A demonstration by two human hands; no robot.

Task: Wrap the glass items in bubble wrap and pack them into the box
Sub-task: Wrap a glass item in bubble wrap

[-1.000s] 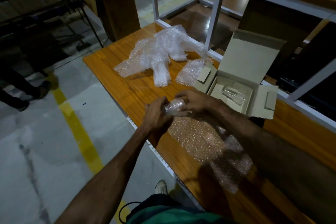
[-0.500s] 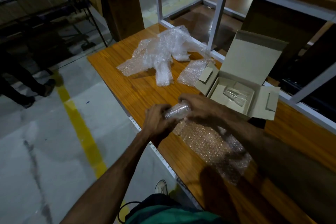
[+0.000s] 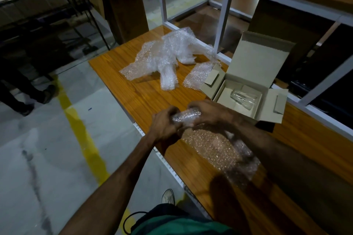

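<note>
Two hands, left hand, right hand, gripping wrapped glass between them

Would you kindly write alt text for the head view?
Both hands, left and right, grip a bubble-wrapped item over a wooden table. An open box holds a bare glass.

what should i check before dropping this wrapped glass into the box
1. Both hands grip the bundle, left hand, right hand: ok.
2. Wrap fully closed round the glass: not ok, a sheet trails on the table.
3. Box lid open: ok.
4. Space inside: cannot tell, a bare glass lies there.
5. That glass wrapped: not ok.
</note>
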